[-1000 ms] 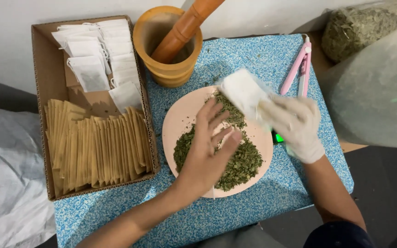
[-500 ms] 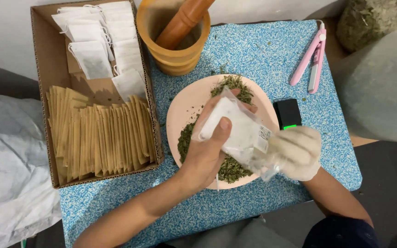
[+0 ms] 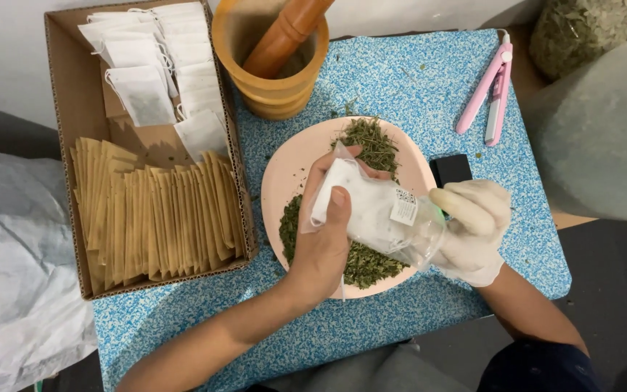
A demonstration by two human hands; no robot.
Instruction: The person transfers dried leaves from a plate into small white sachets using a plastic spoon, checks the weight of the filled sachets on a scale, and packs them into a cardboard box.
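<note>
Fingers of the bare left hand (image 3: 326,239) close around a small white filter bag (image 3: 361,210), thumb pressed on its face. The gloved right hand (image 3: 473,229) grips the bag's other end. Both forearms reach up from below, holding it over the pink plate (image 3: 284,163) of dried green herbs (image 3: 371,141).

Bright, even light from above; only soft shadows lie under the round wooden mortar (image 3: 271,69) and the brown cardboard box (image 3: 150,145). Focus is sharp mid-frame, with no glare.
</note>
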